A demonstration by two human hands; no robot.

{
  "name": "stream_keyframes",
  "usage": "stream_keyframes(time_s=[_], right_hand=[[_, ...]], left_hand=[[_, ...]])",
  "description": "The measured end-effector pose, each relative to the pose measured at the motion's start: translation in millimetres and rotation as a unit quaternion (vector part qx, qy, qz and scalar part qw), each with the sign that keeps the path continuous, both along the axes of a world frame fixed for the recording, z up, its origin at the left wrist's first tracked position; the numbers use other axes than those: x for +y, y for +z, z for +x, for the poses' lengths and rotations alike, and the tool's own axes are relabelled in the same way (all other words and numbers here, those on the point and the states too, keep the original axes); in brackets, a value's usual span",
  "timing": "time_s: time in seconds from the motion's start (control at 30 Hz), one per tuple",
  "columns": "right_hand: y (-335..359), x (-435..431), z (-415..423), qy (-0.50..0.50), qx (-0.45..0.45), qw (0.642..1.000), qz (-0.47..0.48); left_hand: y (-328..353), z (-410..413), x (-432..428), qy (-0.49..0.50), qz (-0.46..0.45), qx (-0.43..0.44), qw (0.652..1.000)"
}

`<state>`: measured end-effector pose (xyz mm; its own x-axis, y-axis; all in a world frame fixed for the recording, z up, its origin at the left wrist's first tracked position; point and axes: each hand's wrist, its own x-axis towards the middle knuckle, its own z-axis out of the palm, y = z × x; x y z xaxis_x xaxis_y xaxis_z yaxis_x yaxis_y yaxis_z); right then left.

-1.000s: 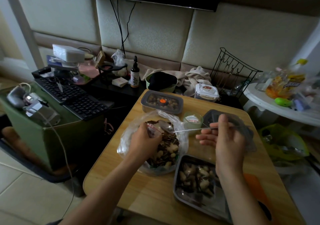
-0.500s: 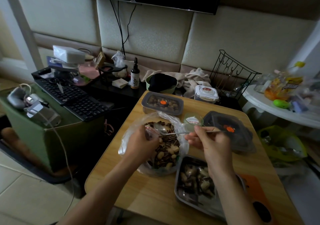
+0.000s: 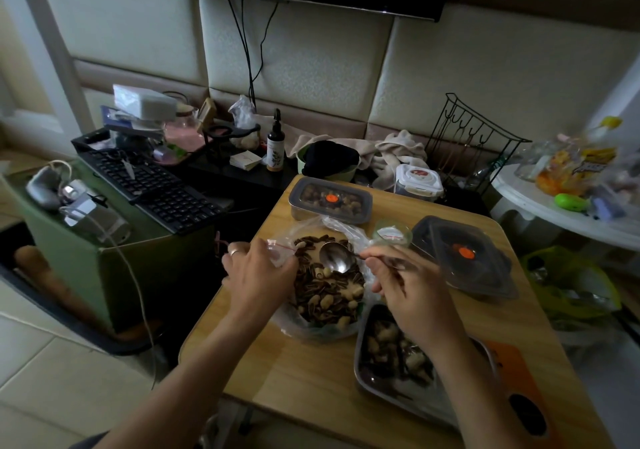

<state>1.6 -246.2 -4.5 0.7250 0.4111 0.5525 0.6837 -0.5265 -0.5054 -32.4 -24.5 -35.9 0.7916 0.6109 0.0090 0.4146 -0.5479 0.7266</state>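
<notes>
A small wooden table [image 3: 304,379] stood before a padded wall, under a dark screen. Near its middle lay a clear plastic bag [image 3: 304,331] of nuts and seeds. The left hand [image 3: 259,275] pinched the bag's left rim. The right hand [image 3: 408,296] gripped a spoon [image 3: 334,257], its bowl over the mix in the bag's mouth. A metal tray [image 3: 358,351] sat at the near right edge.

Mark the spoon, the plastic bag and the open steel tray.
spoon [image 3: 335,258]: head view, inside of its bowl.
plastic bag [image 3: 313,333]: head view, clear lower bulge.
steel tray [image 3: 357,362]: head view, left rim.
</notes>
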Motion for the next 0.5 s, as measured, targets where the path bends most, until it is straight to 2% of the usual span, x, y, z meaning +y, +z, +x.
stream_keyframes(time_s=[0.1, 0.2, 0.37, 0.5], right_hand=[[2.2, 4.9, -3.1, -0.003, -0.022, 1.000, -0.005], [4.2, 10.1, -6.5, 0.003, -0.032, 0.999, -0.006], [-1.2, 18.2, -6.5, 0.040, 0.004, 0.999, -0.008], [-7.5, 26.6, -6.2, 0.027, -0.013, 1.000, -0.009]], left_hand=[[-2.1, 0.3, 3.5, -0.039, -0.086, -0.018, 0.995], [-2.4, 1.5, 5.5, -0.050, -0.102, -0.022, 0.993], [-8.2, 5.1, 8.0, -0.036, -0.152, -0.017, 0.988], [-8.1, 7.2, 8.1, -0.026, -0.158, -0.020, 0.987]])
